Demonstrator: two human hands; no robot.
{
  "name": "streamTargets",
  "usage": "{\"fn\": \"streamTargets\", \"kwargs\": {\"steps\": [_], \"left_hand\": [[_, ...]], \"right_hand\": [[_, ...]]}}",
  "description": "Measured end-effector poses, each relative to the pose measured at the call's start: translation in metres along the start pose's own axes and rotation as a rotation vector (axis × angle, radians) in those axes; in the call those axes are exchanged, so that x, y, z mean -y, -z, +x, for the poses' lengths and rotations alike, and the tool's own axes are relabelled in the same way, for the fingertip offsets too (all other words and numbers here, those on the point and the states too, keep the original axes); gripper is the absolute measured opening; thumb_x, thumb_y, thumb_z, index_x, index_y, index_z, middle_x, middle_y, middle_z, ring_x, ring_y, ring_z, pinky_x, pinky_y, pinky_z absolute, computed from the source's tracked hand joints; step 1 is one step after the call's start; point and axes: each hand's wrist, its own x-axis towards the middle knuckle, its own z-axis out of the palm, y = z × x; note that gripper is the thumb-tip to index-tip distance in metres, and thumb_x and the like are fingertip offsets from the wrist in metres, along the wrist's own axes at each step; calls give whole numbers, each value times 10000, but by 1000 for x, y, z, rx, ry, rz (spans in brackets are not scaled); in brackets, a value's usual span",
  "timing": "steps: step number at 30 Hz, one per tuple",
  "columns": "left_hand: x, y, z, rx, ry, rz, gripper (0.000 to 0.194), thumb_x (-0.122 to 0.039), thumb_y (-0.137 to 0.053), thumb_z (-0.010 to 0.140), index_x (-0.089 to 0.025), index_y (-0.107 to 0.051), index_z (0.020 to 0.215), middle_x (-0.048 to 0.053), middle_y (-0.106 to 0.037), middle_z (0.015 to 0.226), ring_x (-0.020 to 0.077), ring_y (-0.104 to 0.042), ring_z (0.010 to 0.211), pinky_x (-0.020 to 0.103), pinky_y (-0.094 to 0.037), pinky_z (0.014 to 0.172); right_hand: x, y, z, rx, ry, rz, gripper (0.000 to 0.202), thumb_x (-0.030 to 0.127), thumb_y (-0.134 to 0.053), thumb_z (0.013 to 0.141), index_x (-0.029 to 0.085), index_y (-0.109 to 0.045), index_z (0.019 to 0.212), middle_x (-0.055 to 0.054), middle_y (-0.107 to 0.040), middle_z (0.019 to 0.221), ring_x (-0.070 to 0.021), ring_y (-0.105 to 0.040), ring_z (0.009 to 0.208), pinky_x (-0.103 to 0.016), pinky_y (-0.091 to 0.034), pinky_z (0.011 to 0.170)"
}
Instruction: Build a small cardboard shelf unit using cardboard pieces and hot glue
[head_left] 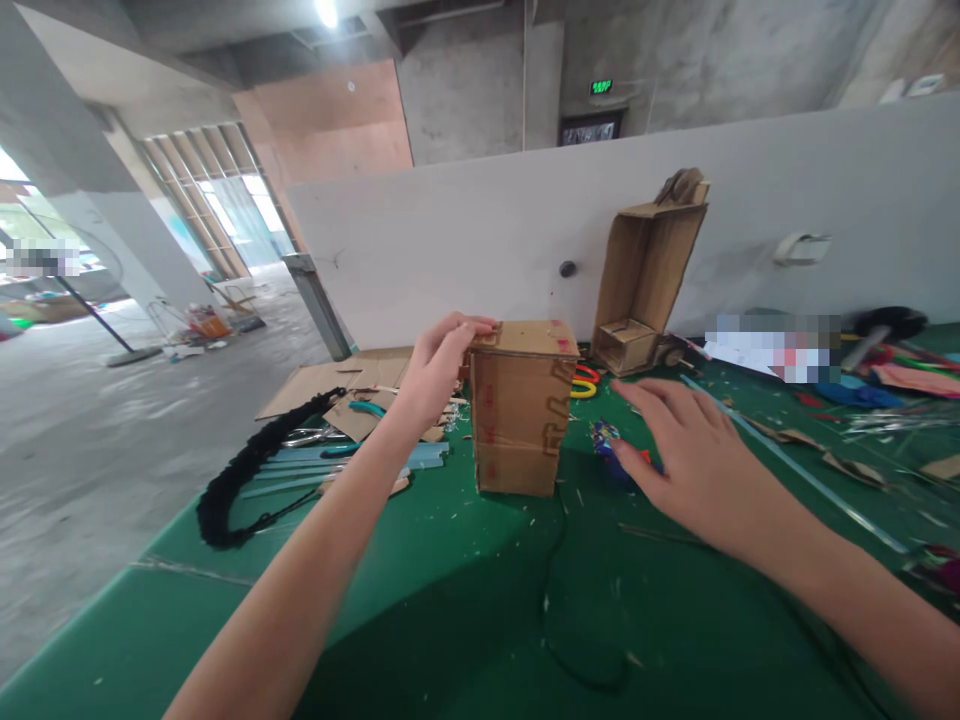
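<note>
An upright cardboard box (517, 425) with red and dark print stands on the green table. My left hand (442, 360) grips its upper left edge, fingertips lying over the top. To the right of the box, my right hand (690, 460) is open and apart from it, thumb and fingers spread with nothing held. Close to my right thumb lies a small blue patterned packet (602, 437), partly hidden by the hand. Behind the box, the red and yellow handles (585, 382) of what look like scissors show. A thin dark cord (551, 600) runs across the table in front.
A taller open cardboard box (649, 270) with wheels stands against the white partition (450, 240). At left lie a black fuzzy strip (232, 490), teal-handled pliers (367, 408), blue strips and cardboard scraps. A long pale strip (810, 470) and a pile of craft materials are on the right.
</note>
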Motion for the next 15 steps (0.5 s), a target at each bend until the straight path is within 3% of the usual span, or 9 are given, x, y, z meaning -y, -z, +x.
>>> {"fn": "streamTargets", "kwargs": {"steps": [3, 6, 10, 15], "left_hand": [[3, 3, 0, 47, -4, -74, 373, -448, -326, 915, -190, -592, 877, 48, -608, 1231, 194, -599, 1009, 260, -481, 650], [4, 7, -1, 76, -3, -104, 440, -491, -260, 921, -195, -583, 882, 50, -596, 1237, 208, -589, 1051, 300, -502, 714], [3, 14, 0, 126, -31, -109, 416, -448, -261, 919, -197, -591, 891, 58, -583, 1230, 219, -579, 1076, 318, -515, 738], [3, 22, 2, 166, -28, -5, 261, -215, -378, 821, -202, -614, 933, 53, -579, 1232, 222, -565, 1111, 339, -526, 788]], "right_hand": [[19, 29, 30, -178, 94, 34, 470, 357, -486, 897, 163, -452, 1324, -147, -544, 1266, -322, -472, 1170, -488, -382, 982], [34, 40, 54, -198, 172, 36, 455, 366, -492, 898, 174, -458, 1309, -130, -545, 1292, -322, -459, 1179, -528, -303, 1035], [42, 29, 73, -137, 235, 9, 394, 311, -516, 896, 176, -490, 1265, -105, -579, 1267, -307, -456, 1171, -558, -199, 1086], [34, 15, 85, -90, 240, 40, 332, 247, -549, 884, 204, -528, 1212, -69, -632, 1200, -293, -459, 1164, -563, -163, 1094]]}}
